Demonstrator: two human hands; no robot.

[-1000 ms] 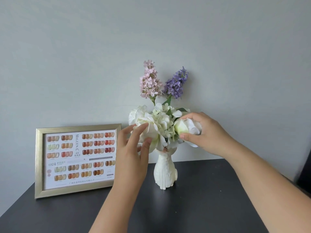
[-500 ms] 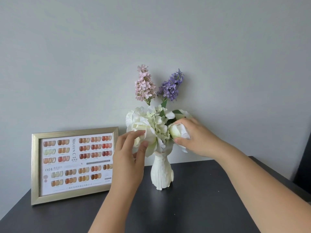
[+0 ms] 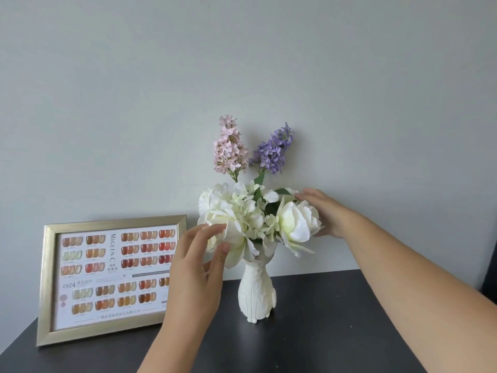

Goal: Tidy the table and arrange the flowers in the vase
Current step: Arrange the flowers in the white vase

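A white ribbed vase point(image 3: 256, 293) stands upright on the dark table point(image 3: 336, 327). It holds white blooms point(image 3: 242, 211), a pink sprig point(image 3: 228, 149) and a purple sprig point(image 3: 274, 150). My left hand point(image 3: 195, 267) pinches a petal of the left white flower point(image 3: 215, 227) between thumb and forefinger. My right hand point(image 3: 326, 212) cups the back of the right white rose point(image 3: 294, 224), fingers spread and touching it without closing around it.
A gold picture frame point(image 3: 47, 286) with a nail colour chart leans against the grey wall point(image 3: 242, 63) at the left. A dark object point(image 3: 490, 284) shows at the right edge of the table.
My right hand has let go of the white rose and slid behind it, fingers now spread. My left hand stays at the left flower. The view has shifted slightly.
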